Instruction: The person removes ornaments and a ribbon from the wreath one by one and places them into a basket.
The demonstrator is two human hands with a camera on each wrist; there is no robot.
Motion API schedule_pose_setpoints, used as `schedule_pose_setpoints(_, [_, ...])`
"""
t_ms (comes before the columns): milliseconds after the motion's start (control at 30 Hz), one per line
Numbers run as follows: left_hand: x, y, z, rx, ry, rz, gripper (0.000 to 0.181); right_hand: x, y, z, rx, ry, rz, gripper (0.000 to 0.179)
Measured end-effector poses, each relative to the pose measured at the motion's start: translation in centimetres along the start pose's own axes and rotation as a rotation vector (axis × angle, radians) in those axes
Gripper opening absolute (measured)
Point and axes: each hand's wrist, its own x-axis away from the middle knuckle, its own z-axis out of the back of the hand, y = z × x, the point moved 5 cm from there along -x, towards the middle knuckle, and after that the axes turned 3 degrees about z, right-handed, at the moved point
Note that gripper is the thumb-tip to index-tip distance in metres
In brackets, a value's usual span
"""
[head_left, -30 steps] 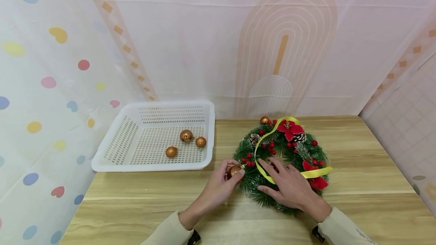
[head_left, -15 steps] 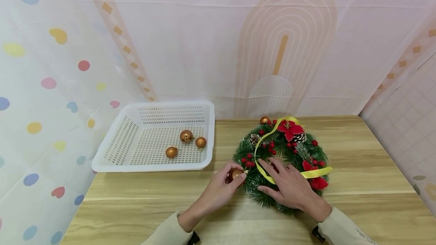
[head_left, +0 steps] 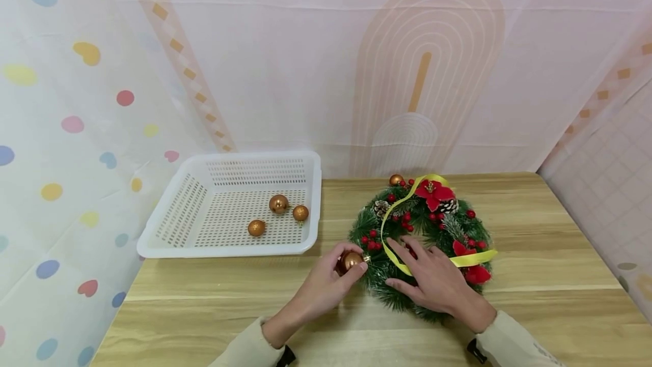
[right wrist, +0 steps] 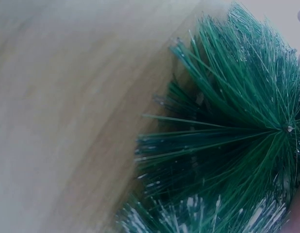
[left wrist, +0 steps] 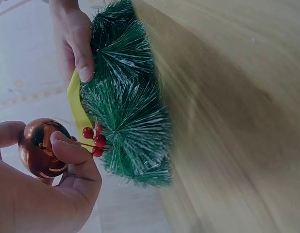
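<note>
In the head view my left hand (head_left: 326, 282) holds a shiny copper bauble (head_left: 351, 261) between thumb and fingers, at the wreath's left edge. The bauble's gold cap points right, toward the greenery; in the left wrist view the bauble (left wrist: 39, 148) is close beside red berries (left wrist: 97, 141). A green Christmas wreath (head_left: 392, 293) lies on the table, trimmed with red flowers, berries and pine cones. My right hand (head_left: 435, 276) rests on its near side, fingers spread toward the centre opening. Loose yellow ribbon (head_left: 384, 237) runs across the wreath and partly under that hand.
Left of the wreath stands a white plastic basket (head_left: 229, 251). Inside it are a larger copper bauble (head_left: 278, 204) and two smaller ones, one glittery bauble (head_left: 256, 227) nearer the front. Another bauble (head_left: 395, 180) sits at the wreath's far edge. A patterned cloth (head_left: 285, 72) hangs behind the table.
The bauble has turned slightly in my left hand, so its gold cap now points more to the right and more of the ball shows. My right hand and the wreath have stayed still.
</note>
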Motion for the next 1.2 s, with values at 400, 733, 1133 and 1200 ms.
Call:
schedule_pose_setpoints(400, [0.1,1.8,2.4,-0.044,0.072,-0.082,0.034,-0.1,0.0,0.0,-0.008,-0.001,0.001,0.076])
schedule_pose_setpoints(733, [-0.3,2.7,6.0,-0.087,0.214,-0.13,0.03,0.0,0.0,0.0,-0.005,-0.004,-0.001,0.076])
schedule_pose_setpoints(1133, [-1.1,2.5,10.1,-0.166,0.326,-0.139,0.034,0.0,-0.1,0.0,-0.005,-0.001,0.004,0.076])
schedule_pose_setpoints(1200, [-1.3,2.4,10.8,-0.173,0.34,-0.134,0.033,0.0,0.0,0.0,-0.004,-0.001,0.004,0.076])
